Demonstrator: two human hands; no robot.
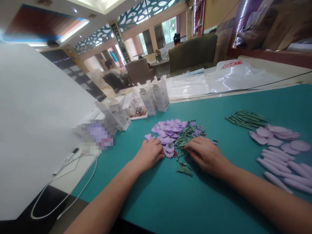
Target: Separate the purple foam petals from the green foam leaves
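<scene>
While both palms are laid flat and empty on a teal table (170, 201), the left hand (149, 154) is pressed against lilac petals (168, 130) and the right hand (205, 155) is rested on small green leaf pieces (181, 143) just right of them, with green stems (245, 118) seen far right.

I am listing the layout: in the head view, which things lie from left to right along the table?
White cable → left hand → purple petals → right hand → green stems → pale rolls.
</scene>
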